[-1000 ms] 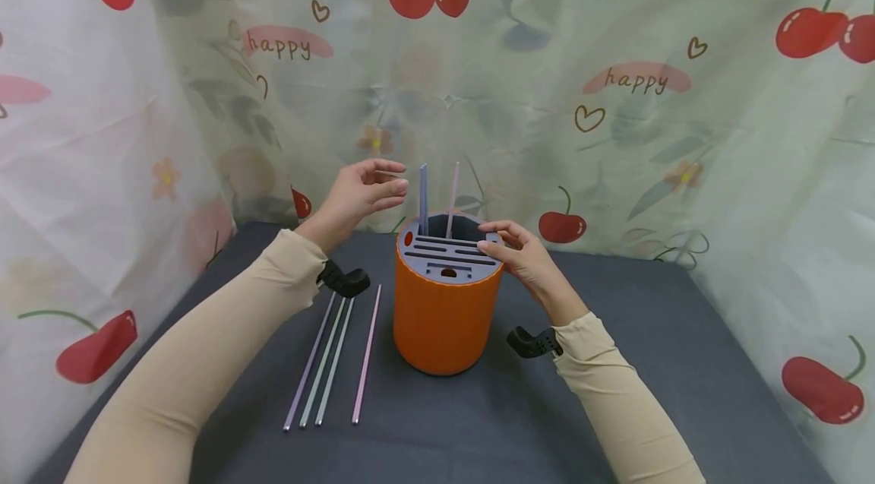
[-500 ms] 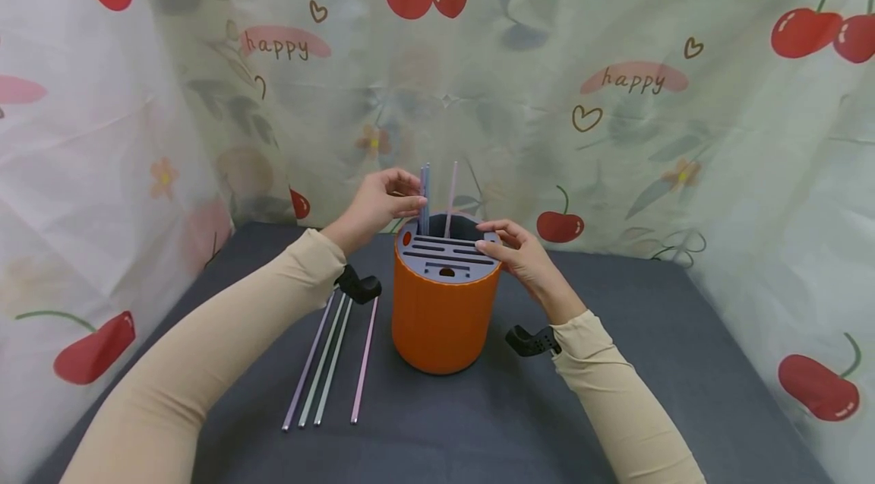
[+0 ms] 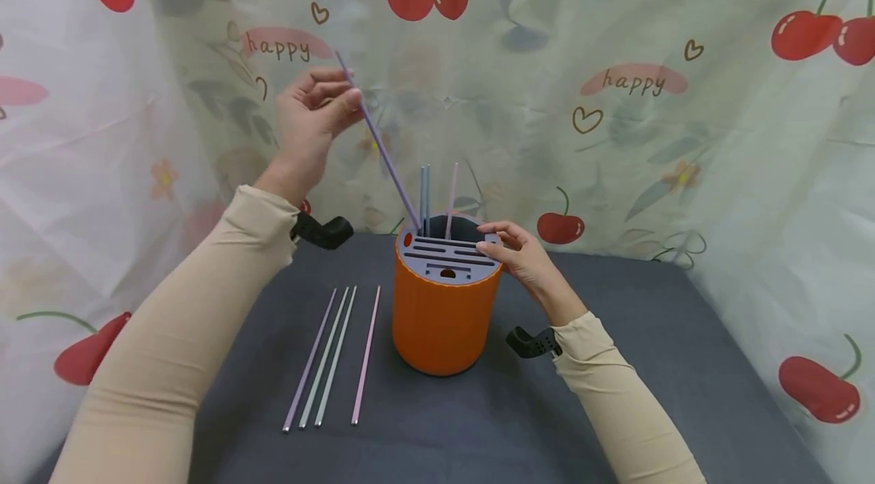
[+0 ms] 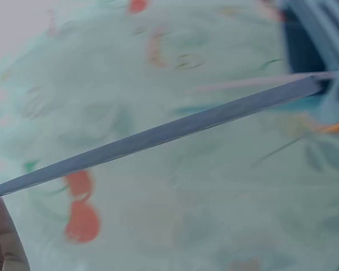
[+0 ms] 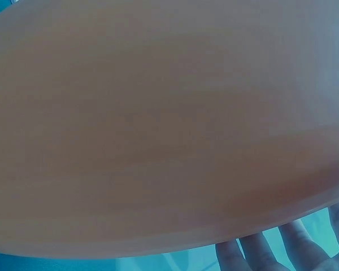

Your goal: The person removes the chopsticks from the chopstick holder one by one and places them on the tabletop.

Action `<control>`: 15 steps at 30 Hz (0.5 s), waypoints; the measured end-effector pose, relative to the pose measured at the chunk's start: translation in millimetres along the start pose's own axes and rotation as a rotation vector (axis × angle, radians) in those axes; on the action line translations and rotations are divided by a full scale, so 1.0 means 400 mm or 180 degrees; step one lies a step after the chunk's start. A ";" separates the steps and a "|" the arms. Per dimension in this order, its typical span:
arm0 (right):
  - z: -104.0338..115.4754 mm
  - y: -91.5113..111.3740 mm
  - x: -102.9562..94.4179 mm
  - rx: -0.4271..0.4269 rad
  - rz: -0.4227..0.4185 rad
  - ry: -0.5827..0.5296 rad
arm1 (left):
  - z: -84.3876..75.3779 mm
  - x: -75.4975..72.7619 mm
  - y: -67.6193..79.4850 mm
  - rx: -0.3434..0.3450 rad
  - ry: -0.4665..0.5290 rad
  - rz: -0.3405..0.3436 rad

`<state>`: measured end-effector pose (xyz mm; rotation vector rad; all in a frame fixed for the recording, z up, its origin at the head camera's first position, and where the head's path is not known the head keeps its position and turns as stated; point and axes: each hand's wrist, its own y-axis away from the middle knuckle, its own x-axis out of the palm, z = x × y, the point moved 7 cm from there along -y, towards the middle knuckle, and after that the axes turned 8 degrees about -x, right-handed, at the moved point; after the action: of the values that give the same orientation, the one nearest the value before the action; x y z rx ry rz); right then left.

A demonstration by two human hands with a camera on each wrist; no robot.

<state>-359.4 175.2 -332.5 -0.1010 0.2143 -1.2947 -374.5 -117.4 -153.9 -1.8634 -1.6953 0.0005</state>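
Observation:
Between thumb and fingers, my left hand (image 3: 313,123) pinches a purple metal chopstick (image 3: 379,142) near its upper end. The chopstick slants down to the right, its lower end at the back opening of an orange knife holder (image 3: 443,324). It also crosses the left wrist view as a long purplish-grey chopstick (image 4: 158,134). My right hand (image 3: 522,256) holds the holder's right rim, with thumb and index finger on its top edge. Two bluish chopsticks (image 3: 425,199) and a pink chopstick (image 3: 453,199) stand in the opening. The holder's wall (image 5: 158,141) fills most of the right wrist view.
Left of the holder, a purple chopstick (image 3: 309,362), two pale green chopsticks (image 3: 335,359) and a pink chopstick (image 3: 367,355) lie on the dark grey tabletop (image 3: 444,431). A cherry-printed curtain (image 3: 478,89) encloses the back and sides.
My left hand first reached right to the chopsticks standing in the holder, then rose up and left, drawing the purple one up at a slant. My right hand stays on the rim.

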 end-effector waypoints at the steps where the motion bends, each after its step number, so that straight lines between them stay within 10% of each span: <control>1: 0.001 0.000 0.000 -0.0008 0.0010 0.0008 | -0.023 -0.013 -0.004 0.0019 0.0107 -0.0070; 7: -0.002 0.000 0.000 -0.0004 0.0001 -0.0015 | -0.028 -0.128 -0.003 -0.0396 -0.0019 -0.0414; 15: 0.000 0.001 0.000 -0.0009 0.0012 -0.0015 | 0.219 -0.335 0.085 -0.1404 -0.1706 -0.0263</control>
<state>-358.8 175.3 -332.4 -0.1062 0.2122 -1.2904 -402.1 -200.1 -292.4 -2.2516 -2.2808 0.1100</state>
